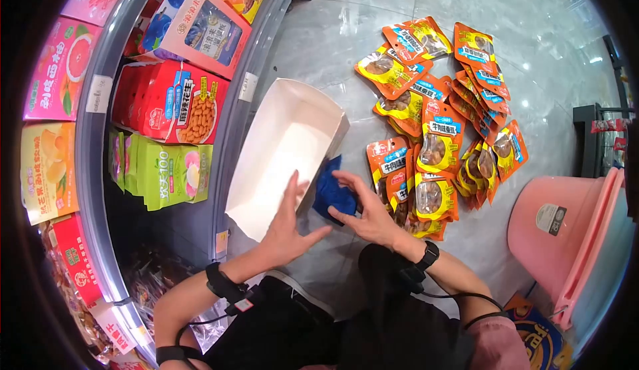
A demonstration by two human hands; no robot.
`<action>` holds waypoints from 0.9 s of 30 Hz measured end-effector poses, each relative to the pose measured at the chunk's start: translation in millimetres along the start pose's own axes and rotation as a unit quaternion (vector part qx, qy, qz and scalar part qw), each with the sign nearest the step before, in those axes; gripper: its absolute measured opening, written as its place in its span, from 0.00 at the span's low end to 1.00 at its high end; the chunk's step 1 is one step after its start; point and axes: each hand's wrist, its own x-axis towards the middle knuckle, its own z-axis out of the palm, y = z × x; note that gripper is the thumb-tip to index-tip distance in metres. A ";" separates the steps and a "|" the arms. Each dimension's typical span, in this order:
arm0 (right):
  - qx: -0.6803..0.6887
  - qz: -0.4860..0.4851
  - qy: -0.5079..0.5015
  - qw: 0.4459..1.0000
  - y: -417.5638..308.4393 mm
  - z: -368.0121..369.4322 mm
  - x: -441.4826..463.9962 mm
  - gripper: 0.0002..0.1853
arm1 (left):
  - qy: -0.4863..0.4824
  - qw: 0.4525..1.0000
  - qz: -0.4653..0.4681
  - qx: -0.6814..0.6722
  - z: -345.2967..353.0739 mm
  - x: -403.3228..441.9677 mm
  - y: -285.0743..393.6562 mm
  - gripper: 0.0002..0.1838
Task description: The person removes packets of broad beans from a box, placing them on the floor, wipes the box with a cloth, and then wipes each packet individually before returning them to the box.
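Note:
In the head view, my right hand (374, 218) has its thumb and fingers closed around a crumpled blue cloth (329, 193), next to the box's right side. My left hand (287, 230) is open, its fingers apart and reaching over the near end of an open white cardboard box (279, 144). Whether its fingertips touch the box I cannot tell. The box stands on the grey tiled floor, and I see no packets inside. To the right of my hands lie several orange and yellow snack packets (439, 137) in loose, overlapping rows.
At left, shelves hold a red peanut box (200, 107), green snack packs (166, 170) and a pink window box (212, 30). Pink tubs (556, 220) stand at right, with a blue printed package (536, 333) beside them. A black rack (589, 140) stands beyond.

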 end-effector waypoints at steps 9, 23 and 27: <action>-0.329 -0.341 -0.175 0.863 -14.7 11.1 0.4 0.38 | -0.165 0.909 -0.185 -0.334 -34.2 12.8 -0.7 0.28; -0.350 -0.172 0.353 0.851 -20.6 -21.0 113.6 0.08 | -0.168 0.822 -0.171 -0.516 -42.7 9.8 -12.3 0.34; -0.256 -0.016 0.344 0.903 -29.1 -47.3 121.4 0.13 | -0.153 0.888 -0.184 -0.392 -63.4 11.1 -17.2 0.29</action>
